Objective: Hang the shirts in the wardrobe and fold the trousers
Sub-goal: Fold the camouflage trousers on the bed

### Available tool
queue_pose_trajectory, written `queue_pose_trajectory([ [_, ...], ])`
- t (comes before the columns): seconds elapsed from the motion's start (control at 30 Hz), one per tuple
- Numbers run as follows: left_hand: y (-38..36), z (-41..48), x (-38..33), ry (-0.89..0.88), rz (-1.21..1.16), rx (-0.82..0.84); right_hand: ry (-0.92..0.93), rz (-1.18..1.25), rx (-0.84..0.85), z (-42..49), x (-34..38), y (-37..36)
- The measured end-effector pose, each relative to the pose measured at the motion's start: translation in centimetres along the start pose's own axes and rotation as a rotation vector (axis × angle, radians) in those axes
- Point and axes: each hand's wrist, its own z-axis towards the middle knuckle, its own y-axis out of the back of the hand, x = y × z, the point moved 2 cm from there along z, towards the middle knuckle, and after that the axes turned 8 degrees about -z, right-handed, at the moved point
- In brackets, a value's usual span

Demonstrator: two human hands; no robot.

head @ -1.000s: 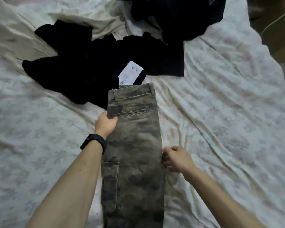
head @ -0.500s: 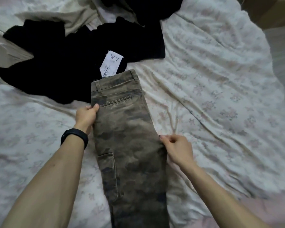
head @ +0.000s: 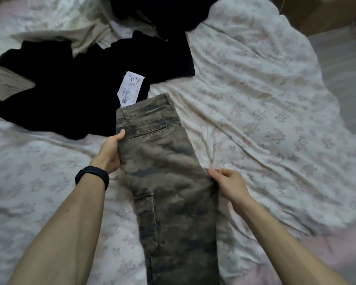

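Here, the trousers: camouflage-print cotton trousers (head: 167, 182) lie flat on a white floral bedsheet (head: 265, 120). They appear doubled lengthwise, one leg over the other, with the waistband away from the person and the lower legs running out of frame.
Left hand: the left hand (head: 109, 153), a black wristband (head: 92, 176) above it, grips the trousers' left edge just below the waistband, with the thumb on top beside the back pocket.
Right hand: the right hand (head: 228, 184) pinches the opposite edge lower down, around thigh level, its fingers curled on the fabric.
Progress: by the look of it, the folding is at an early stage. The lengthwise fold seems made, but no crosswise fold yet.
Left to do: a heap of crumpled black garments (head: 60, 95) with a white paper tag (head: 131, 89) on it lies just beyond the waistband, beside a piece of beige cloth (head: 86, 38). All of it is unsorted, and whether these are shirts cannot be told.
Wardrobe: not in view, and nothing is seen hung.
Containers: a brown cardboard box (head: 317, 13) stands at the top right, off the bed, with its contents hidden.
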Motion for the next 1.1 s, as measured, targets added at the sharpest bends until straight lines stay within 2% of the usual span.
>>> queue_pose_trajectory([
  [0.1, -0.5, 0.5, -0.7, -0.068, 0.147, 0.024, 0.14, -0.294, -0.261, -0.5, -1.7, 0.9],
  [0.2, -1.7, 1.0, -0.4, -0.105, 0.26, 0.039, 0.128, -0.721, -0.363, -0.7, -1.3, 0.8],
  [0.27, -2.7, 0.8, -0.9, -0.092, 0.25, 0.032, 0.176, -0.815, -0.405, 0.0, 1.3, 0.2],
  [0.43, -4.0, 2.0, -2.6, -0.081, 0.223, -0.064, 0.379, -0.662, -0.269, 5.4, 10.6, -3.2],
  [0.53, -4.0, 3.1, -3.4, -0.053, 0.295, -0.015, 0.381, -0.574, -0.173, 9.1, 15.9, -5.8],
  [0.67, -4.1, 4.3, -3.4, -0.072, 0.465, 0.054, 0.334, -0.767, -0.147, 12.6, 18.8, -6.5],
  [0.73, -4.0, 4.8, -3.2, -0.086, 0.436, 0.056, 0.346, -0.841, -0.132, 13.5, 19.6, -6.1],
  [0.83, -4.0, 5.8, -2.7, -0.116, 0.311, 0.057, 0.402, -0.792, -0.171, 13.5, 20.7, -4.8],
  [0.9, -4.2, 6.5, -2.4, -0.176, 0.293, -0.035, 0.437, -0.761, -0.225, 13.3, 20.9, -4.8],
  [1.0, -5.4, 6.4, -2.8, -0.289, 0.438, -0.24, 0.427, -0.643, -0.288, 13.4, 20.5, -5.3],
  [1.1, -5.6, 5.6, -3.8, -0.4, 0.46, -0.367, 0.512, -0.545, -0.367, 13.0, 21.1, -6.3],
])
